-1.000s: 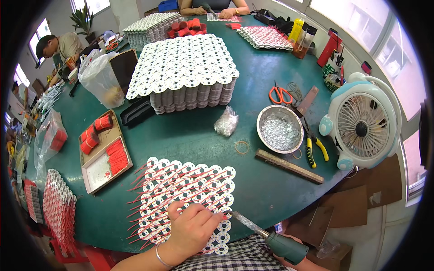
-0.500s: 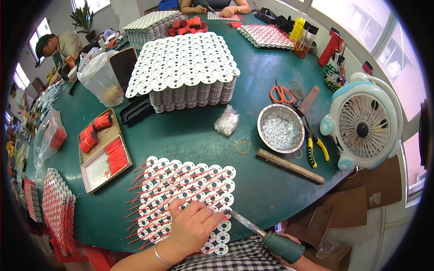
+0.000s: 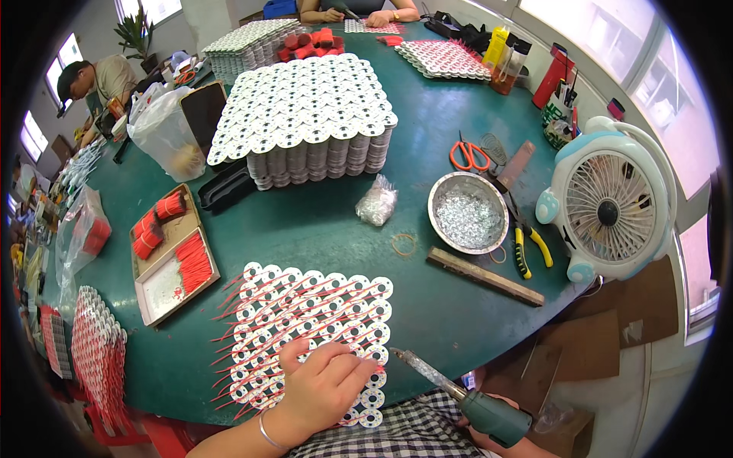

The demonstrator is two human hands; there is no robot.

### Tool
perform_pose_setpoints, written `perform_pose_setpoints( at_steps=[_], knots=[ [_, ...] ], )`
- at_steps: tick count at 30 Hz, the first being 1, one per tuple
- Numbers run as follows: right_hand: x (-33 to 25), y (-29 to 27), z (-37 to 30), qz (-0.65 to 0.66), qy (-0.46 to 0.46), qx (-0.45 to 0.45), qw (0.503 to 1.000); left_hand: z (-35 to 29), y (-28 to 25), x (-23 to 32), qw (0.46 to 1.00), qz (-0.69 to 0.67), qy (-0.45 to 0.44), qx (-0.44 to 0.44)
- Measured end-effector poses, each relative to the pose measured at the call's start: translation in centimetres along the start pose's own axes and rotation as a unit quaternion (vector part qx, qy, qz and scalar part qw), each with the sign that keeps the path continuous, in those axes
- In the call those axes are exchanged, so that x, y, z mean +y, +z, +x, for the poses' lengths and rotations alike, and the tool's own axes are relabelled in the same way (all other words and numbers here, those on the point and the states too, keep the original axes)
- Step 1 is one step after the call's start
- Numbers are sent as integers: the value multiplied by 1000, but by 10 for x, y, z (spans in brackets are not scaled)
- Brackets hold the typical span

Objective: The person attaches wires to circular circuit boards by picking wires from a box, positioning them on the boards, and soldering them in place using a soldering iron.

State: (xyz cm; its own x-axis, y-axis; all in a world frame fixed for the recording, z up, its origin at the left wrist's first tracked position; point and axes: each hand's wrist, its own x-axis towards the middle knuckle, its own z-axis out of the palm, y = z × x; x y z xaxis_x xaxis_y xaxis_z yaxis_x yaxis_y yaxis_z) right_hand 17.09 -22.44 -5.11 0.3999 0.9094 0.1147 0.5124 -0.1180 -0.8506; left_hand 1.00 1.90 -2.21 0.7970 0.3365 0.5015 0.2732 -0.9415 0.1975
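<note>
A panel of joined round white circuit boards (image 3: pixel 379 288) lies flat before me, with thin red wires (image 3: pixel 223 349) laid across it in slanting rows and sticking out past its left edge. My left hand (image 3: pixel 324 385) rests over the lower right part of the panel, its fingers bent together, and a bit of red wire shows at the fingertips; the thumb side hides several boards. To the right, my right hand (image 3: pixel 489 439) is closed round the green handle of a soldering iron (image 3: pixel 492 416). The iron's tip is just off the panel's right edge, apart from the boards.
A metal bowl of silvery bits (image 3: pixel 467 215), a wooden bar (image 3: pixel 485 276), pliers (image 3: pixel 532 248), scissors (image 3: pixel 468 156) and a fan (image 3: pixel 611 206) stand right. Ahead rises a tall stack of board panels (image 3: pixel 305 107). A box of red wires (image 3: pixel 177 267) lies left. A co-worker sits opposite.
The soldering iron has moved right, and its tip has come away from the board by my left fingertips. My left hand stays in much the same place on the panel.
</note>
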Motion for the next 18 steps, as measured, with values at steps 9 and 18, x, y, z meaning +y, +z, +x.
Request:
perform_pose_setpoints(
  at_steps=[9, 18],
  knots=[
    [-4, -4, 3, 85, 135, -49, 986, -6, 8, -1, 1000, -11, 10, -26],
    [-1, -2, 1, 13, 26, -24, 999, -7, 7, 0, 999, -13, 8, -35]
  ],
)
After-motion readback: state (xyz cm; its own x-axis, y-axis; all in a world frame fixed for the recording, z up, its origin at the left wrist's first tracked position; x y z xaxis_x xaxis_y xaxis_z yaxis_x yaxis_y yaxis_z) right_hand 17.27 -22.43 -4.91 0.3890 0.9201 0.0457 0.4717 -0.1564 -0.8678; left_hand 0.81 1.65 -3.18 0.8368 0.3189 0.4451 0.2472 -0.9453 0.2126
